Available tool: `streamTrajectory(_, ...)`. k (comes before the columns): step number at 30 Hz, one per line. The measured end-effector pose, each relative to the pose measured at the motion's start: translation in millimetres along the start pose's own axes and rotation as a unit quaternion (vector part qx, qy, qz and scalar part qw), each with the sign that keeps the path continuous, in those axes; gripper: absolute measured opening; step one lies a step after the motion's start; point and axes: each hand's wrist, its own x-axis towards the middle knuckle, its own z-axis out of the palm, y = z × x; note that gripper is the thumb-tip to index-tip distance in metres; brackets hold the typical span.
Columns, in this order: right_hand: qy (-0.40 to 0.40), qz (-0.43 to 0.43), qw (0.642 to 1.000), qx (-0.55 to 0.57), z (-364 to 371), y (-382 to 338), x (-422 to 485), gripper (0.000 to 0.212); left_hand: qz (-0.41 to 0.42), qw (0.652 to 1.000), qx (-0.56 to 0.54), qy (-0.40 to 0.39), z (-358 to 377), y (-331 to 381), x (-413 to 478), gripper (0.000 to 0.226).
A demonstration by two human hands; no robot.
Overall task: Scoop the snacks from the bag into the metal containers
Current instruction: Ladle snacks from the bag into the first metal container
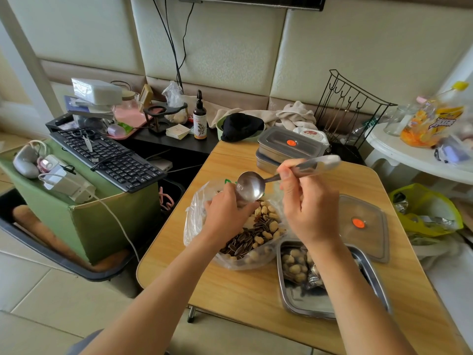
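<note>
Small wooden table [230, 290] with rounded corners, set on a pale tile floor [38, 290] against a padded cream wall [217, 47]. A clear plastic bag [197, 216] lies open at the table's middle, holding the snacks [256, 234], peanuts mixed with striped sunflower seeds. The left hand [225, 213] curls its fingers on the bag's mouth. The right hand [307, 208] pinches the handle of a metal spoon [250, 187], whose bowl hangs just over the bag's opening. The open metal container [307, 301] sits just right of the bag, with some peanuts at its far end; its lid [371, 239] lies beside it. Two closed containers [281, 144] are stacked at the far edge. To the left, a keyboard [107, 155] rests on a green box [115, 226]. A white round table [409, 155] stands to the right.
</note>
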Motion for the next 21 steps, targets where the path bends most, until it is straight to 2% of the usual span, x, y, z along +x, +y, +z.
streamTrajectory(4, 0.027, 0.095, 0.995, 0.002, -9, 14, 1, 0.03, -0.004, 1.0, -0.019, 0.01, -6, 0, -1, 0.036)
streamTrajectory(7, -0.025, 0.128, 0.991, 0.002, -13, 25, -3, 0.03, -0.008, 0.998, -0.041, 0.042, -15, 0, -3, 0.033)
streamTrajectory(10, -0.087, 0.112, 0.99, 0.002, -10, 26, -8, 0.037, -0.016, 0.996, -0.052, 0.075, -24, -3, -2, 0.028)
streamTrajectory(13, -0.119, 0.081, 0.99, 0.01, -5, 17, -8, 0.03, -0.028, 0.992, -0.064, 0.101, -31, -6, -1, 0.027)
streamTrajectory(18, -0.211, 0.054, 0.975, 0.045, 9, 5, -13, 0.025, -0.036, 0.992, -0.069, 0.099, -38, -9, -5, 0.026)
streamTrajectory(21, -0.217, 0.042, 0.974, 0.051, 14, -5, -14, 0.021, -0.041, 0.993, -0.053, 0.096, -40, -11, -8, 0.024)
